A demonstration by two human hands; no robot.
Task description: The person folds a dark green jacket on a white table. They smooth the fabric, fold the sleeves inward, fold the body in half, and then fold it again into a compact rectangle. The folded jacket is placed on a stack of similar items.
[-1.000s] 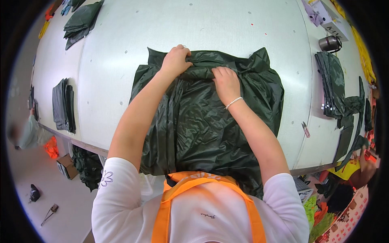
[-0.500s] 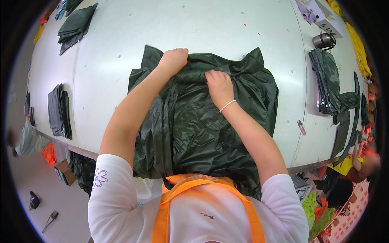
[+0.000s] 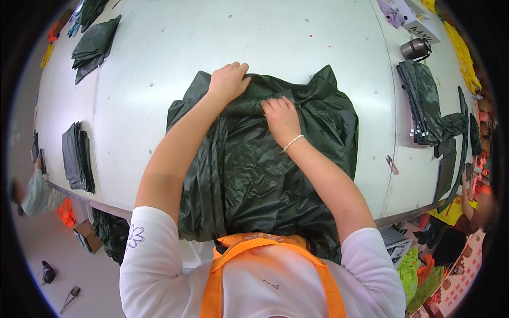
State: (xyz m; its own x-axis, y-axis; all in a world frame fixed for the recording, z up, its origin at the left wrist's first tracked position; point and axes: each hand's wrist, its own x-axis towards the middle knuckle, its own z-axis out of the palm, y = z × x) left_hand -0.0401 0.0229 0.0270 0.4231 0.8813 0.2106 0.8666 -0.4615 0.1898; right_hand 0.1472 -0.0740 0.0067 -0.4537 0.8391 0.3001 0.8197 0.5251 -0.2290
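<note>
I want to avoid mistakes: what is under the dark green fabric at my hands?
The white table lies under most of the fabric; anything else beneath is hidden.

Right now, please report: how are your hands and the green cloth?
Left hand at far edge of cloth; right hand nearer, on top. Cloth spread, wrinkled. Scissors lie apart, to the right.

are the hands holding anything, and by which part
The left hand is on the dark green fabric at its far edge, the right hand slightly nearer; whether either grips it cannot be told.
</note>
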